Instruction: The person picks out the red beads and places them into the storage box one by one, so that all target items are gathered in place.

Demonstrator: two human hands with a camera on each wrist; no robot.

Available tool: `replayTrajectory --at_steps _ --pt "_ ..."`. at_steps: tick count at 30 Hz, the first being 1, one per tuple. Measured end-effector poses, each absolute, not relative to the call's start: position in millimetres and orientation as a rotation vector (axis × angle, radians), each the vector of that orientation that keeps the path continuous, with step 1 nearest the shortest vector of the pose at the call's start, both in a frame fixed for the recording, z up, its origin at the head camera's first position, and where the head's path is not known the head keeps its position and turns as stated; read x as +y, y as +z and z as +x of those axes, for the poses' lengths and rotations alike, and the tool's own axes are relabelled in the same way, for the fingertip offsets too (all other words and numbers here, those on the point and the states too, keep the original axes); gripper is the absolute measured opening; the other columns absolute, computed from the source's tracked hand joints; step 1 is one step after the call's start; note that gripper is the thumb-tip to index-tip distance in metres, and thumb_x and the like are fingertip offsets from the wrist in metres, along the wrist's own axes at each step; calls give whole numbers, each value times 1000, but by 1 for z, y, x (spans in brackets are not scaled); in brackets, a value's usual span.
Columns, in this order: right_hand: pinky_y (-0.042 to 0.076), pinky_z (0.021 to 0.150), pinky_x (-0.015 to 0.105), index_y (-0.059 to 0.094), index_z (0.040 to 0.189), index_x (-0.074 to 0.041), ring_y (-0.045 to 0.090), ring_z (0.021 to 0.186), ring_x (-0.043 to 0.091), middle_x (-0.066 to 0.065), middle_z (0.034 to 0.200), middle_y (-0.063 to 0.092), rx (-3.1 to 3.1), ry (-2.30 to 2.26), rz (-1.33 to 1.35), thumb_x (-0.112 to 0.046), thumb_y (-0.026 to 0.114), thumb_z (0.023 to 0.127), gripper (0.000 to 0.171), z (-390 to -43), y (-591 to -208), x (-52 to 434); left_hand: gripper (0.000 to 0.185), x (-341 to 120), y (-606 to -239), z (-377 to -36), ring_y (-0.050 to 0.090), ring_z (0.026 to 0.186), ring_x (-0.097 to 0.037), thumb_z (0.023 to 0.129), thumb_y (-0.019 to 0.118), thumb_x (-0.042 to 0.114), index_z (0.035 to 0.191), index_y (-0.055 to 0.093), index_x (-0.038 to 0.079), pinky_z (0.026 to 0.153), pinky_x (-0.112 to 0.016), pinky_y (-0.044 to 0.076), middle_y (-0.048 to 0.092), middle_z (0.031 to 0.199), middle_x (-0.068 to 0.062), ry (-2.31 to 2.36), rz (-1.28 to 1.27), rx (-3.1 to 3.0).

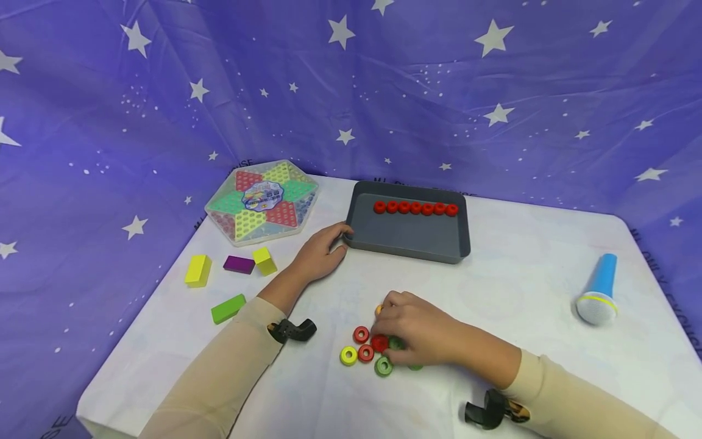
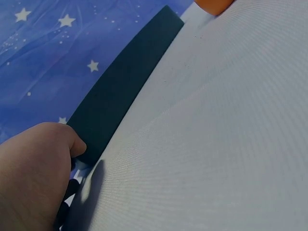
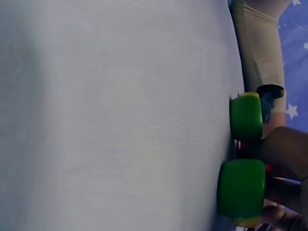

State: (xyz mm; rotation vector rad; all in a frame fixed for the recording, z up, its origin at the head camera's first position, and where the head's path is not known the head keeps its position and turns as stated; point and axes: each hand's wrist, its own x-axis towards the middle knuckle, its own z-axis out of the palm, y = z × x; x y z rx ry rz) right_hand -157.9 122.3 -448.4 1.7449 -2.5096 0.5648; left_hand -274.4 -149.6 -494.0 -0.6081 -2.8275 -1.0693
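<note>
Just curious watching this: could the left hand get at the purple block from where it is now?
Probably yes. The left hand rests at the gray tray corner, and the purple block lies on the table close beside that arm, with only bare tabletop between them.

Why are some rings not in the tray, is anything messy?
Nothing looks spilled or broken. Seven red rings sit in a neat row inside the grey tray; the loose rings lie jumbled on the table under the right hand.
</note>
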Motion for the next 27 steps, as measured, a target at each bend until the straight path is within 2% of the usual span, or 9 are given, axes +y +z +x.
replayTrajectory --at_steps 4,8,13,17,20,27 --pt "45 77 26 75 104 -25 49 96 8 -17 98 68 -2533 492 1773 -30 78 81 24 -158 -448 118 34 -151 -496 -274 46 142 -18 99 56 21 132 57 26 118 -40 37 56 146 3 -1090 -610 -2819" --pt "47 83 27 75 104 -25 49 97 7 -18 96 68 -2554 488 1751 -32 77 83 22 -161 -444 118 33 -151 -495 -274 46 142 -18 99 55 21 132 56 26 119 -40 37 55 147 3 -1104 -612 -2821" --pt "48 87 25 75 106 -23 49 96 5 -20 99 68 -2502 607 1707 -31 76 84 24 -177 -431 122 32 -151 -494 -274 46 142 -17 99 55 21 130 56 28 119 -40 37 56 146 4 -1092 -597 -2829" --pt "49 83 25 76 109 -22 50 98 5 -18 102 69 -2504 701 1630 -29 76 84 26 -200 -414 123 32 -150 -495 -274 47 141 -17 99 56 21 130 57 28 118 -41 37 57 145 5 -1080 -596 -2830" --pt "50 81 30 76 111 -21 50 97 9 -14 102 69 -2537 711 1539 -30 74 87 26 -223 -399 123 32 -150 -494 -274 47 141 -18 99 57 20 130 57 27 118 -42 38 57 144 5 -1081 -604 -2826" --pt "51 86 39 74 116 -17 51 103 19 -4 110 71 -2679 654 1366 -30 71 91 28 -282 -375 120 32 -150 -492 -274 48 140 -19 98 57 20 130 57 27 117 -42 39 57 144 5 -1084 -601 -2822"
